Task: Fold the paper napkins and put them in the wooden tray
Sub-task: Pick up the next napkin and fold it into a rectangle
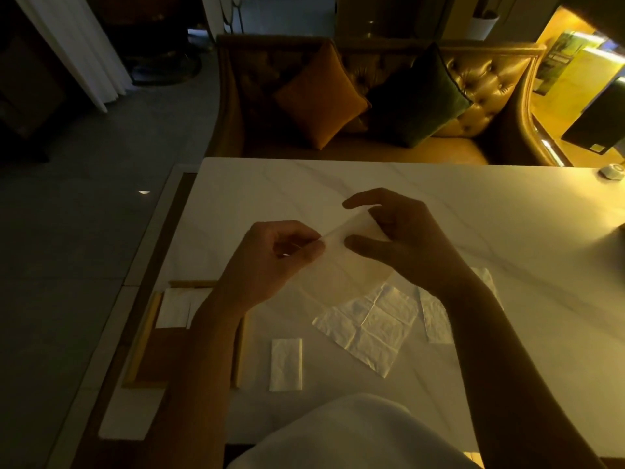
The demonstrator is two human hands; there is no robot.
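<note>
Grip: both hands pinch one napkin (341, 262) above the table (473, 211) at frame centre.
Left hand (270, 262): fingertips closed on the napkin's left edge.
Right hand (402, 238): thumb and fingers clamped on its upper right part.
Tray (143, 336): lower left, a folded napkin (174, 311) inside.
Loose napkins: an open one (368, 328) lies lower centre; a folded strip (286, 364) is just right of the tray.
</note>
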